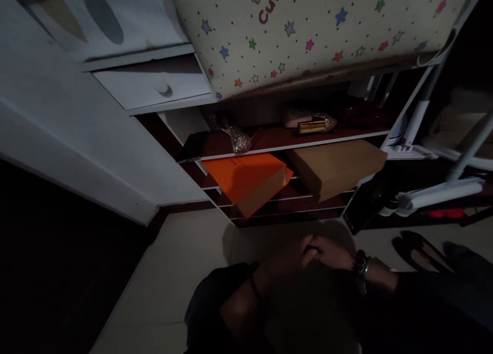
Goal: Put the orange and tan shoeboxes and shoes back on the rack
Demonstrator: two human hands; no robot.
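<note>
The left hand point(297, 253) and right hand point(332, 252) are being held together, fingers meeting, in front of a low shelf unit point(269, 150). A small dark patch is showing between the fingers; whether anything is being gripped cannot be told. A dark bracelet point(360, 261) is being worn on the right wrist.

Nearest to the hands, two boxes are being supported side by side beneath the upper shelf, both jutting out past its pale front edge. The orange box point(246, 174), on the left, is being set at a slant; its broad top is showing bright orange with faint dark marks, its narrow front face is looking dull tan between orange edges, and an orange corner is sticking out at the right. The brown box point(342, 164) is looking plain and matt, its sides being dimmed by shadow. Above, a glittery shoe point(241, 141) is being carried on the shelf.
</note>
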